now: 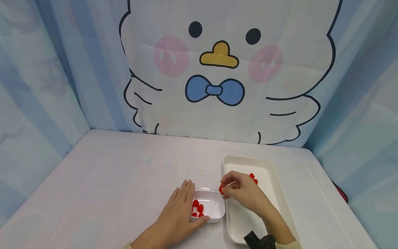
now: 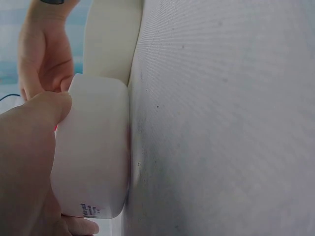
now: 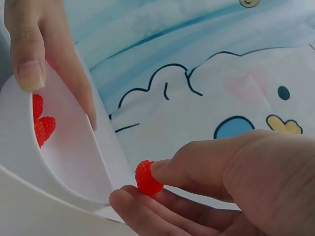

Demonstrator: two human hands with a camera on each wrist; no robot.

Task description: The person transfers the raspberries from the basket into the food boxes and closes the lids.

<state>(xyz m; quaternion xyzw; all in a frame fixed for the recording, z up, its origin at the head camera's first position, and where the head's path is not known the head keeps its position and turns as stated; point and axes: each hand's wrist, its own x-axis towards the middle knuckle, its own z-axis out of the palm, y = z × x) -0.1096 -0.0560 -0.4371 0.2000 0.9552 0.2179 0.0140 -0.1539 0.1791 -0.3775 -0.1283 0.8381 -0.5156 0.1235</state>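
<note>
My right hand (image 1: 244, 190) pinches a red raspberry (image 3: 147, 177) between thumb and fingertips, beside the right rim of a small white box (image 1: 214, 207). Several raspberries (image 1: 199, 206) lie in the left part of that box. My left hand (image 1: 180, 207) rests along the box's left side, fingers straight, with its thumb on the near rim. The left wrist view shows this thumb (image 2: 54, 103) against the box wall (image 2: 93, 142). Under the right hand, a cream tray (image 1: 245, 221) holds a few more raspberries (image 1: 253, 178), partly covered by the hand.
A clear lid (image 1: 202, 178) lies behind the white box. The tray stands close to the box's right side on the white-covered table (image 1: 124, 173). A curtain printed with a cartoon bird (image 1: 217, 114) hangs behind the table, with blue-striped cloth on both sides.
</note>
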